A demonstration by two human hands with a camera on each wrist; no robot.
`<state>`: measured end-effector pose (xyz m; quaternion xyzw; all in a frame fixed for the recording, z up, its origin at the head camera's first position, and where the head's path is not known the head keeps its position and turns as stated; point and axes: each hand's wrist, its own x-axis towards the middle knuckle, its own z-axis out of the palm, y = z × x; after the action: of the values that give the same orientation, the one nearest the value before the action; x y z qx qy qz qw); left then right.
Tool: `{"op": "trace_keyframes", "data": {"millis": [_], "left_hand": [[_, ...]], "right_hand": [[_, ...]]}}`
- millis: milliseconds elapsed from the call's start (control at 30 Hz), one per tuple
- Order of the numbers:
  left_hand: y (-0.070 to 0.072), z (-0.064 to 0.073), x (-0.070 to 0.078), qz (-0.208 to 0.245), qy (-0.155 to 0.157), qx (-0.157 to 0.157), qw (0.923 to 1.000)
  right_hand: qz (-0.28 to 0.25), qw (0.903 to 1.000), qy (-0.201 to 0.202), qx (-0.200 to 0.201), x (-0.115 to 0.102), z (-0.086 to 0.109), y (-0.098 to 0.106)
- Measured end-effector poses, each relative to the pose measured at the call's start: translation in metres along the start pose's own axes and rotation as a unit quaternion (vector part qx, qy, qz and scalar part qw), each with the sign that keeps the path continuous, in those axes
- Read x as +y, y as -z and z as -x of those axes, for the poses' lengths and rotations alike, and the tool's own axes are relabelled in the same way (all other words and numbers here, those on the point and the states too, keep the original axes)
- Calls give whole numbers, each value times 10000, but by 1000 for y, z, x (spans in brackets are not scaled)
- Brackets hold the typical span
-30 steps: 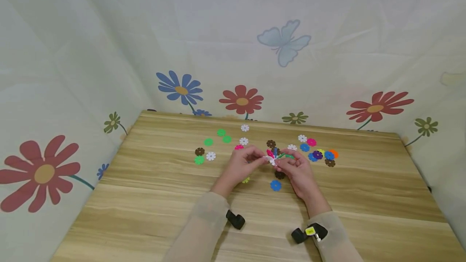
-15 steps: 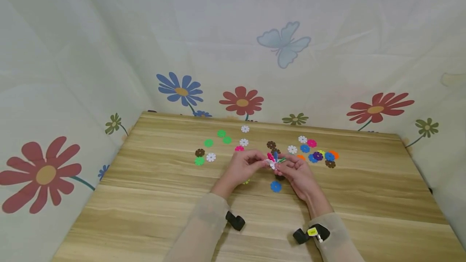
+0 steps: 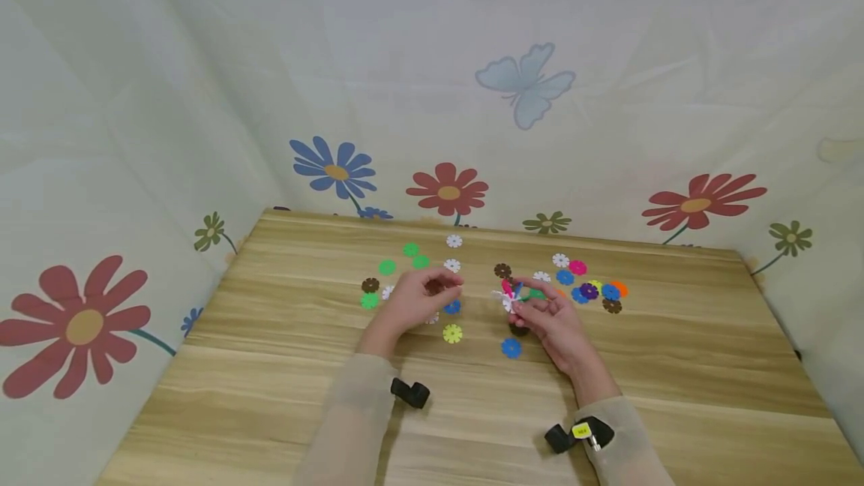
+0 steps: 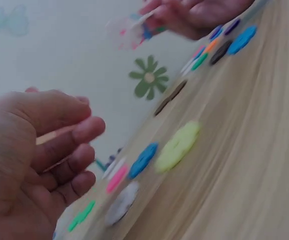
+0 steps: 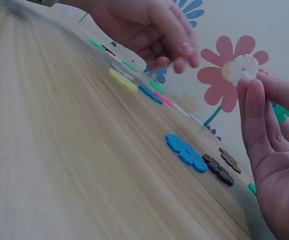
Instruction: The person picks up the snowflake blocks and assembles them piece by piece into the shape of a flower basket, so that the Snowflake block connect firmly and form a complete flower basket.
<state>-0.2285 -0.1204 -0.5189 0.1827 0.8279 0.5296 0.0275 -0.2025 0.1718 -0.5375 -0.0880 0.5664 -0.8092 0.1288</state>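
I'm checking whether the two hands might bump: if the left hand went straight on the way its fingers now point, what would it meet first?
Probably the cluster of joined discs that the right hand pinches, though depth is unclear and the left hand might pass beside it.

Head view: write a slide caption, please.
Right hand holds joined discs while left hand hovers above scattered colourful discs.

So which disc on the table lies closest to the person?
The blue disc, lowest in the head view; the yellow disc to its left and all others lie farther back.
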Motion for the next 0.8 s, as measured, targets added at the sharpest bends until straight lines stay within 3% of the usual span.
{"op": "trace_keyframes", "data": {"millis": [133, 233, 467, 700, 800], "left_hand": [[18, 6, -7, -464, 254, 20, 9986], [23, 7, -11, -658, 298, -105, 9973], [13, 3, -23, -1117, 227, -464, 9924], [6, 1, -19, -1773, 206, -561, 9823], [6, 1, -15, -1771, 198, -544, 9825]], "right_hand": [[-10, 10000, 43, 20, 1, -1, 1], [61, 9999, 79, 31, 1, 0, 0], [324, 9989, 338, 21, 2, -2, -3], [254, 9979, 592, -73, 3, 0, -3], [137, 9978, 632, -150, 3, 0, -4]]}}
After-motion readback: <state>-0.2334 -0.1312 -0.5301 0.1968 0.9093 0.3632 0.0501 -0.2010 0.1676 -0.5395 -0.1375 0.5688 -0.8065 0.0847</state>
